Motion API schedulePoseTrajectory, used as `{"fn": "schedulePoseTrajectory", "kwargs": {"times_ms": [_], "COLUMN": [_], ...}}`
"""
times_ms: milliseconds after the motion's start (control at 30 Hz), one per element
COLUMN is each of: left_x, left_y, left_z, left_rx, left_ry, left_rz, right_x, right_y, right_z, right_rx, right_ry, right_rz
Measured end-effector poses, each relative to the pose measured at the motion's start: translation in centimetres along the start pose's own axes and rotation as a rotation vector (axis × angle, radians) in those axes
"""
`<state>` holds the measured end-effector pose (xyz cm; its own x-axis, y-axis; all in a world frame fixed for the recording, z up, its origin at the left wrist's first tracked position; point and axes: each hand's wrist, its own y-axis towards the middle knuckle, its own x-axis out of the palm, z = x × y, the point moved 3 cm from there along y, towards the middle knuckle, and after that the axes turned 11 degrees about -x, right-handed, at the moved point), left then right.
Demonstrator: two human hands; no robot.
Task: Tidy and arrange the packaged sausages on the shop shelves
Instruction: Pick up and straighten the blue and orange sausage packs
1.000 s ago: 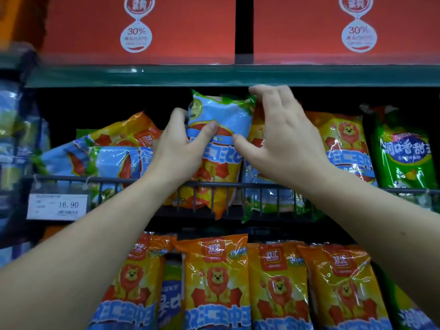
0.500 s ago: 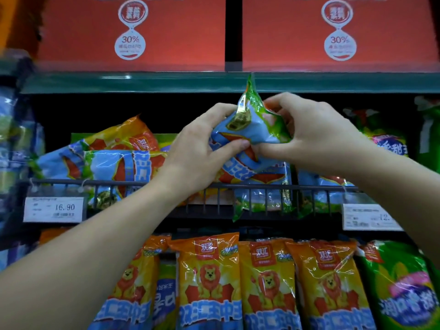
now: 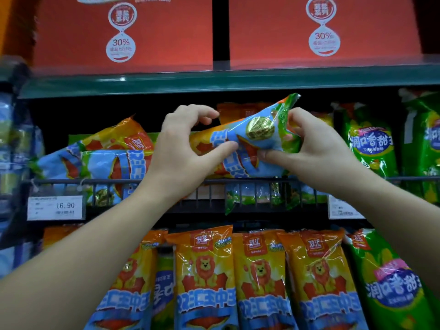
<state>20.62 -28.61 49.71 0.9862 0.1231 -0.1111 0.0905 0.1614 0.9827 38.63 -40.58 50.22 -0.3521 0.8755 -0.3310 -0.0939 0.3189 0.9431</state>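
An orange, blue and green sausage pack with a gold seal lies nearly sideways above the middle shelf's wire rail. My left hand grips its left part, thumb under and fingers curled over the top. My right hand pinches its green end at the right. Similar orange and blue packs lie toppled to the left on the same shelf. One more pack sits low behind the rail, partly hidden.
Green sausage packs stand at the right of the middle shelf. A row of upright orange lion packs fills the shelf below. Red boxes sit on the top shelf. Price tags hang on the rail.
The pack has been turned from upright to nearly sideways, its green end now pointing right. Both hands kept hold and shifted their grip. The view moved slightly down and right.
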Motion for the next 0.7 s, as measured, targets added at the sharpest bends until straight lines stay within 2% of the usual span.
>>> {"fn": "schedulePoseTrajectory", "kwargs": {"times_ms": [167, 267, 433, 533, 700], "left_x": [-0.5, -0.5, 0.0, 0.6, 1.8], "left_y": [-2.8, -3.6, -4.0, -4.1, -4.1], "left_z": [-0.8, -0.9, -1.2, -1.4, 0.2], "left_rx": [-0.044, -0.070, -0.251, -0.394, -0.535], "left_ry": [0.018, -0.010, -0.108, -0.222, -0.472], "left_rz": [0.200, 0.241, 0.176, 0.105, -0.048], "right_x": [0.4, 0.3, -0.1, -0.1, 0.5], "right_y": [-2.2, -3.1, -4.1, -4.3, -4.5], "right_z": [0.6, 0.9, 1.2, 0.9, 0.3], "right_rx": [0.073, 0.106, 0.168, 0.207, 0.303], "right_ry": [0.138, 0.198, 0.350, 0.534, 0.847], "right_rz": [0.134, 0.229, 0.408, 0.511, 0.616]}}
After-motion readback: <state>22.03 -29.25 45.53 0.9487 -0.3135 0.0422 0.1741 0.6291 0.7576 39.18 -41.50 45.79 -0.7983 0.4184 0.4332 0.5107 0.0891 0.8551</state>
